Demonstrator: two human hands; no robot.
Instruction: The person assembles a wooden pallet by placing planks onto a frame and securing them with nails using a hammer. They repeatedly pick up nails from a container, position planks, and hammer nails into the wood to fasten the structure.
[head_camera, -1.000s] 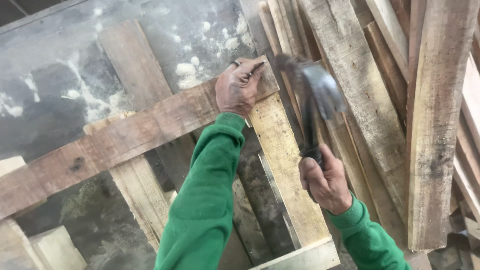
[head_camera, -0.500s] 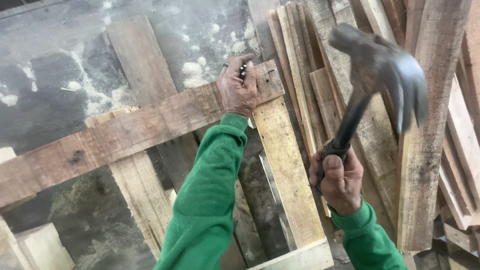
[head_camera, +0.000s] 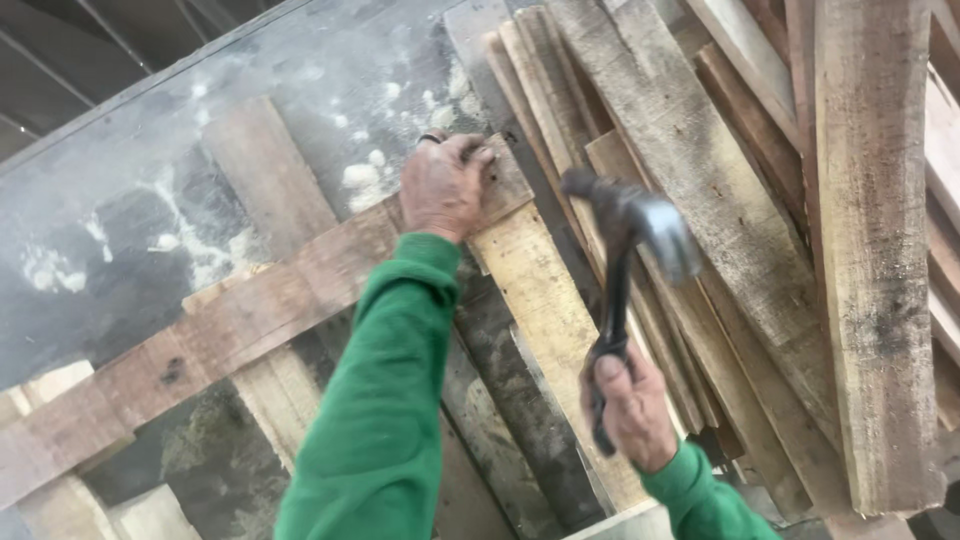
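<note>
Hammer (head_camera: 628, 225) is gripped by its handle in the right hand (head_camera: 633, 408), head raised near the board (head_camera: 250, 310). Left hand (head_camera: 443, 185) presses the board's end, fingers curled, pinching something too small to tell.

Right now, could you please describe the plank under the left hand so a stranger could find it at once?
Start at the grey dusty floor. A reddish-brown plank runs across it from lower left to upper right, and the left hand presses its upper end. Unlike the paler board beneath, it lies crosswise on top, away from the leaning stack.
</note>
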